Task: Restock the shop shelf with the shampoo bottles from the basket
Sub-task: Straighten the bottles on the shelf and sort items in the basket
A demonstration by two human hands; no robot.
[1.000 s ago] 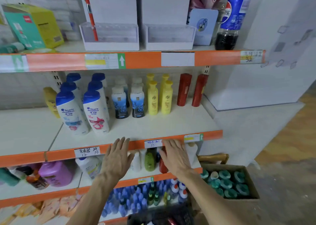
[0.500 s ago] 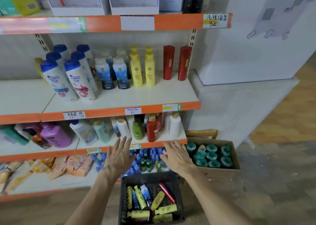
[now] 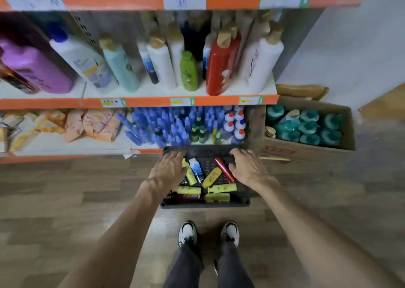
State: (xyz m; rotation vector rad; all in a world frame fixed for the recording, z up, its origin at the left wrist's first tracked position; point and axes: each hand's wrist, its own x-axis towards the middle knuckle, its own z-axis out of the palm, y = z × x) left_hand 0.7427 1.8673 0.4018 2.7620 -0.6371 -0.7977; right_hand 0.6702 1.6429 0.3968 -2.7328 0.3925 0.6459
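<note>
A black plastic basket (image 3: 241, 200) sits on the floor in front of the shelf. Inside lie several yellow shampoo bottles (image 3: 212, 177), a red tube (image 3: 224, 172) and a small white and blue bottle (image 3: 196, 169). My left hand (image 3: 168, 171) hovers over the basket's left side with relaxed fingers, holding nothing. Over the right side, my right hand (image 3: 247, 166) is spread likewise, just beside the red tube. The shelf (image 3: 149, 101) above carries upright bottles, among them a red one (image 3: 221, 67) and a green one (image 3: 189, 71).
A cardboard box (image 3: 306, 149) of teal-capped bottles stands on the floor right of the basket. The lowest shelf holds small blue bottles (image 3: 166, 127) and orange packets (image 3: 87, 124). My shoes (image 3: 208, 233) stand behind the basket on the wooden floor.
The view has tilted down from the upper shelves to the floor. Both hands dropped from shelf height to just above the basket, still holding nothing.
</note>
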